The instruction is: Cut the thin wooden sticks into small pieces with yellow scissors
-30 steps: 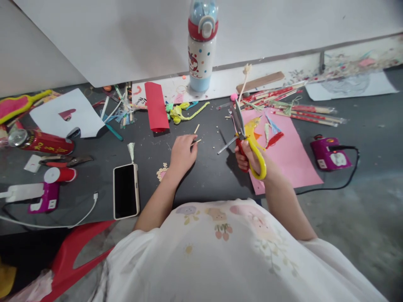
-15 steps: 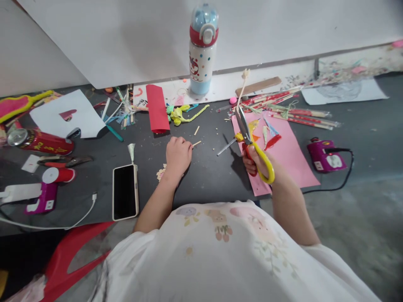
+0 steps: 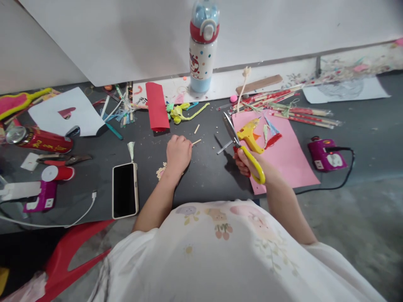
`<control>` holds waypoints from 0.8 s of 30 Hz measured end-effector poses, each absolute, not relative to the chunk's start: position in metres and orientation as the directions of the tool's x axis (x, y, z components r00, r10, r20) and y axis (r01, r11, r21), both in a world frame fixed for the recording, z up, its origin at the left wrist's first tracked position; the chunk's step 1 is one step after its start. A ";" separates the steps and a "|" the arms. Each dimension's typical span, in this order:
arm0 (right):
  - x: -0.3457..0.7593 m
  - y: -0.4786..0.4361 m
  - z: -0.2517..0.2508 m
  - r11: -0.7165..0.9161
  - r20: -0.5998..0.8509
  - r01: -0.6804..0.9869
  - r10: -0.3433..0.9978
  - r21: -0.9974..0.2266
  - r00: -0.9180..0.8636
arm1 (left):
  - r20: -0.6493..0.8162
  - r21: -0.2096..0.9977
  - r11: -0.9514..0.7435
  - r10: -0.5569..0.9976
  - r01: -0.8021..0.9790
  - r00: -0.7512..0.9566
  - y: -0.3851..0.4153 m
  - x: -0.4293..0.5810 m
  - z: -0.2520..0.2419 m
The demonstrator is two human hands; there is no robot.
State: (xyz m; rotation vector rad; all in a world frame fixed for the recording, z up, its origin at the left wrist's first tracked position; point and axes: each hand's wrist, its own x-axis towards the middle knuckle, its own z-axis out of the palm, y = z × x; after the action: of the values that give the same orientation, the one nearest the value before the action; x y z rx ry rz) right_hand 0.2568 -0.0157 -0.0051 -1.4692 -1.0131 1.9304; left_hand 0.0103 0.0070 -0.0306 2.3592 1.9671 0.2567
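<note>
My right hand (image 3: 248,162) is closed round the handles of a pair of scissors (image 3: 232,129), one yellow and one red, with the metal blades pointing up and left. Fingers curled, my left hand (image 3: 179,153) rests on the dark table. A short wooden stick (image 3: 197,142) pokes out from its fingertips, and another stick piece (image 3: 197,128) lies just beyond. Partly hidden by my left wrist is a small pile of pale wooden bits (image 3: 161,170). Behind the scissors, a yellow glue gun (image 3: 251,133) lies on pink paper (image 3: 291,161).
A water bottle (image 3: 201,63) stands at the back. A folded red paper (image 3: 157,107) and yellow clay (image 3: 179,114) lie before it. To the left are a phone (image 3: 124,191), a red can (image 3: 44,140) and pliers (image 3: 64,160). Packaged sticks (image 3: 302,117) and a purple power adapter (image 3: 327,155) are right.
My right hand has brought the scissors left and slightly down, uncovering more of the glue gun. My left hand has stayed nearly in place.
</note>
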 end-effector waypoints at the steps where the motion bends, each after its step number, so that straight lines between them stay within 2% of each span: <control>1: 0.256 -0.016 -0.005 -0.594 -0.580 0.047 0.762 -0.803 -0.288 | 0.093 0.146 -0.190 0.980 0.971 0.177 0.007 0.010 -0.031; 7: 0.254 -0.016 -0.003 -0.598 -0.593 0.078 0.751 -0.797 -0.290 | 0.115 0.126 -0.199 0.976 0.972 0.185 0.007 0.011 -0.031; 18: 0.250 -0.018 0.006 -0.593 -0.608 0.148 0.743 -0.792 -0.281 | 0.135 0.144 -0.097 0.988 0.985 0.078 0.010 0.006 -0.027; 21: 0.251 -0.019 0.005 -0.587 -0.599 0.137 0.748 -0.798 -0.285 | 0.125 0.180 -0.129 0.986 0.975 0.107 0.009 0.007 -0.024; 24: 0.252 -0.020 0.004 -0.585 -0.591 0.118 0.752 -0.803 -0.291 | 0.083 0.246 -0.222 0.975 0.944 0.207 0.008 0.012 -0.021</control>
State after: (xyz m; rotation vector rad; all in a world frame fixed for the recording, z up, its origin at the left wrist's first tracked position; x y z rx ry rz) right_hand 0.2523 -0.0204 0.0036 -1.5179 -1.0896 1.9272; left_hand 0.0120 0.0076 -0.0211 2.3275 1.8643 0.3312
